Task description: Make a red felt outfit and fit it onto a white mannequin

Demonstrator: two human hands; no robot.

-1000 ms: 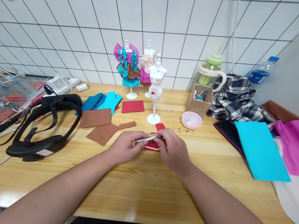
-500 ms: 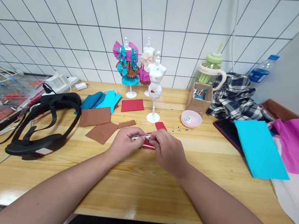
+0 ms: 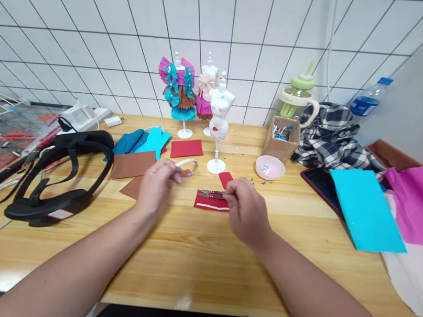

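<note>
Pinched in my left hand (image 3: 157, 182) is a narrow white strip of tape (image 3: 187, 162), its free end curling up to the right. My right hand (image 3: 245, 210) is closed around small thread snips (image 3: 212, 194), whose dark pointed blades face left. Beneath the blades lies a red paper piece (image 3: 202, 199) with a white strip (image 3: 208, 206) along its near edge. A smaller red piece (image 3: 226, 178) rests just behind it. The bare white mini mannequin (image 3: 220, 107) stands upright beyond my hands.
Brown sheets (image 3: 133, 164) lie beside my left hand, near a black headset strap (image 3: 102, 174). Two dressed mannequins (image 3: 181, 90) stand behind. A pink dish (image 3: 270, 168), cardboard box (image 3: 281, 147) and green-lidded bottle (image 3: 299, 95) are at back right, blue paper (image 3: 368, 211) at right.
My left hand has moved left, away from my right hand, carrying the white tape strip. The snips and the red piece underneath now show more fully. My right hand has shifted slightly right.
</note>
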